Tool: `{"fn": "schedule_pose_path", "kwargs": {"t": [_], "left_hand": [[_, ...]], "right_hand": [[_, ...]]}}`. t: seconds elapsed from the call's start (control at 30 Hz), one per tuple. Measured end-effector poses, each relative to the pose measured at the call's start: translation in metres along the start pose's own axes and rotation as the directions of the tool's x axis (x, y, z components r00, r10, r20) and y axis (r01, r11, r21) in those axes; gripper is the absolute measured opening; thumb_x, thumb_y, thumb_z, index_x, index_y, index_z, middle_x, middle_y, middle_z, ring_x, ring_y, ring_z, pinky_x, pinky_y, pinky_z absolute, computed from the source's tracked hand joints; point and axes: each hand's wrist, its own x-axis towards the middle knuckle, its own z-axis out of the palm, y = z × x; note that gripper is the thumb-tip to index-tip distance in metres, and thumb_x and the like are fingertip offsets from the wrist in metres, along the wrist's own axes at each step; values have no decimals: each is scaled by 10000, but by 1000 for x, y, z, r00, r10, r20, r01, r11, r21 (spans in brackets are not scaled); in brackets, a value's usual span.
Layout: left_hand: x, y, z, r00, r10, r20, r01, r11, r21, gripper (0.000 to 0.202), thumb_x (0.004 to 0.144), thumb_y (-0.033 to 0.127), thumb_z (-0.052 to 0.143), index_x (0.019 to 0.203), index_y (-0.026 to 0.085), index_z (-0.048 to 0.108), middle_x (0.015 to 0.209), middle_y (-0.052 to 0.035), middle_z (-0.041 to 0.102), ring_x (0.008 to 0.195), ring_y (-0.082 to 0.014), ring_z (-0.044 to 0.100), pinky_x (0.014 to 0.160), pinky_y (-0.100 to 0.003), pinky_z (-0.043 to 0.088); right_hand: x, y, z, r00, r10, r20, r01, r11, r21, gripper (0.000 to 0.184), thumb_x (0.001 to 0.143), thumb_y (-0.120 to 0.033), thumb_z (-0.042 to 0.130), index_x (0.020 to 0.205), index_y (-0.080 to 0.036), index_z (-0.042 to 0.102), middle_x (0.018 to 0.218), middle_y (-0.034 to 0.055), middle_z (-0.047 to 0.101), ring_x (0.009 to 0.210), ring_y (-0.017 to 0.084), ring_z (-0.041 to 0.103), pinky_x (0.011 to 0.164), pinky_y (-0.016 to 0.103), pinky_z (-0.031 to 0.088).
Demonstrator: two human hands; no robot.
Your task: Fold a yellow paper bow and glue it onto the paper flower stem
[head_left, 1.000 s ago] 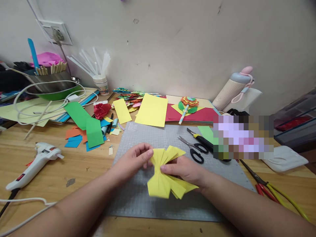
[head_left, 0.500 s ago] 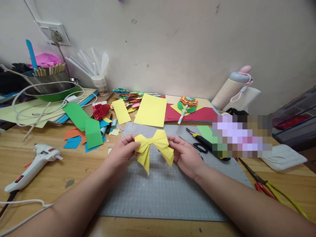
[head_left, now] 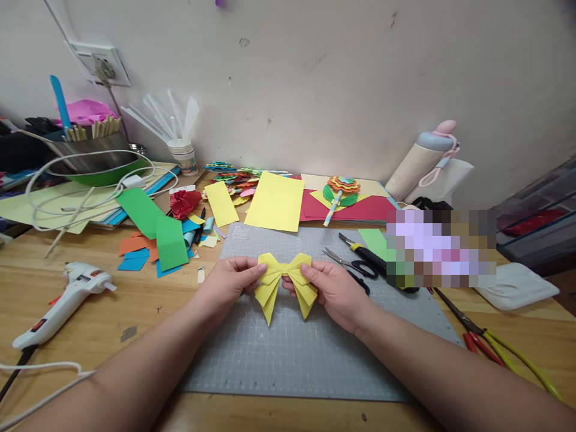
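Between my two hands is a folded yellow paper bow (head_left: 284,270), its two pleated tails hanging downward. My left hand (head_left: 238,277) pinches the bow's left loop, thumb in front and fingers behind. On the opposite side, my right hand (head_left: 335,288) grips the right loop, with its thumb across the front and some fingertips showing under the knot. The bow is held above the grey cutting mat (head_left: 279,360). Just past my right hand lie black-handled scissors (head_left: 355,264) and a black and yellow utility knife (head_left: 369,258).
A white hot glue gun (head_left: 67,300) rests at the left. Green paper (head_left: 171,246) and yellow sheets (head_left: 276,201) lie behind. A paper flower (head_left: 342,189) sits on red paper. Pliers (head_left: 481,330) lie at the right, near a leaning bottle (head_left: 416,159).
The bow has come lower and straightened, its tails now more even. My right thumb has moved onto the front of the right loop, and the hands are slightly closer together.
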Motion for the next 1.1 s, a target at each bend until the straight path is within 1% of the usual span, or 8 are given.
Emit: {"fn": "schedule_pose_path", "kwargs": {"t": [0.13, 0.23, 0.33, 0.43, 0.6, 0.8, 0.93, 1.1], "left_hand": [[-1, 0, 1, 1000, 15, 4, -16, 1000, 25, 351, 655, 446, 747, 678, 129, 599, 532, 39, 479, 493, -74, 401, 489, -215, 307], [-3, 2, 2, 996, 85, -22, -83, 995, 59, 340, 669, 391, 738, 885, 157, 623, 717, 12, 554, 611, -102, 488, 565, -232, 383], [-6, 3, 4, 973, 230, -2, -219, 929, 297, 388, 679, 308, 719, 1037, 216, 601, 906, -7, 574, 734, -128, 518, 652, -258, 421], [-8, 1, 4, 959, 257, 117, -277, 774, 569, 265, 735, 278, 639, 989, 211, 607, 793, 10, 554, 661, -132, 494, 610, -264, 403], [-7, 0, 2, 969, 184, 163, -246, 727, 640, 221, 729, 273, 615, 937, 197, 615, 667, 38, 529, 595, -132, 470, 551, -251, 361], [-12, 0, 0, 961, 191, 199, -276, 645, 712, 211, 740, 301, 608, 928, 211, 643, 810, -9, 580, 675, -161, 511, 613, -283, 378], [-14, -2, 3, 936, 214, 278, -351, 555, 754, 237, 783, 328, 586, 994, 228, 628, 1033, -40, 550, 711, -151, 538, 691, -309, 418], [-13, -6, 5, 929, 230, 290, -369, 517, 773, 197, 807, 328, 570, 970, 225, 610, 1023, -37, 538, 781, -176, 547, 713, -318, 430]], "right_hand": [[0, 1, 1, 1000, 21, -15, -21, 1000, -18, 265, 815, -409, 659, 887, -155, 685, 907, 91, 727, 857, 214, 694, 807, 349, 538], [1, 2, 2, 999, 29, -30, -30, 998, -58, 254, 848, -389, 606, 917, -149, 653, 929, 108, 715, 849, 212, 698, 793, 349, 549], [2, 1, 2, 999, 16, -51, -23, 989, -143, 273, 871, -356, 554, 1056, -158, 586, 943, 105, 698, 804, 198, 702, 759, 349, 559], [2, -1, 0, 998, -14, -63, -5, 954, -300, 448, 877, -327, 525, 1293, -194, 425, 870, 56, 671, 685, 187, 688, 681, 374, 561], [-2, -8, -8, 984, -169, -61, 93, 768, -633, 352, 775, -291, 661, 1123, -262, 619, 985, 44, 607, 830, 222, 604, 834, 458, 459], [-3, -2, -8, 898, -336, 284, 358, 180, -916, 233, 797, -245, 664, 1028, -219, 658, 1077, 62, 580, 1037, 234, 504, 917, 405, 375], [0, 5, -6, 904, -325, 276, 343, 169, -924, 143, 798, -249, 681, 937, -231, 656, 993, 30, 602, 996, 222, 512, 897, 406, 351], [2, 9, -3, 909, -335, 248, 319, 175, -932, 105, 789, -249, 684, 879, -233, 632, 941, 15, 594, 972, 217, 506, 865, 389, 323]]}}
